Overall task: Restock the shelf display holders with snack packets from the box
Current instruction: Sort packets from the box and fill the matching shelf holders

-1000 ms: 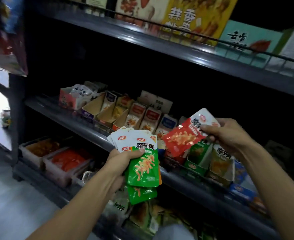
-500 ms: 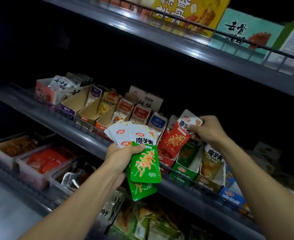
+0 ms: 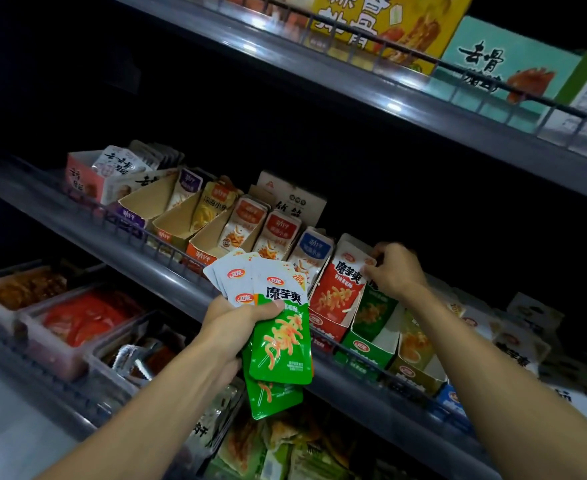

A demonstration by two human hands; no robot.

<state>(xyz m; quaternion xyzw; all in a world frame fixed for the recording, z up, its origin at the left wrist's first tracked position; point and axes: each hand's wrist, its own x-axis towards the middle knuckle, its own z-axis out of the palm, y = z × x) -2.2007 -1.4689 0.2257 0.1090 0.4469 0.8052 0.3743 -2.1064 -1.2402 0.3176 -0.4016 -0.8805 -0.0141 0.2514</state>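
Observation:
My left hand [image 3: 231, 322] grips a fanned stack of snack packets [image 3: 278, 337], green ones in front, held in front of the middle shelf. My right hand [image 3: 394, 270] pinches the top corner of a red packet [image 3: 338, 289] that stands in the red display holder [image 3: 326, 323] on that shelf. Right of it stands a green display holder [image 3: 368, 344] with green packets inside. No box is in view.
A row of cardboard display holders [image 3: 174, 223] with small packets lines the middle shelf [image 3: 87, 226] behind a wire rail. Large boxes [image 3: 382, 19] stand on the upper shelf. Plastic bins [image 3: 60, 344] of snacks sit on the lower shelf at left.
My right hand has carried the red packet down and forward into the red holder, where it now stands upright. My left hand has stayed put with its stack.

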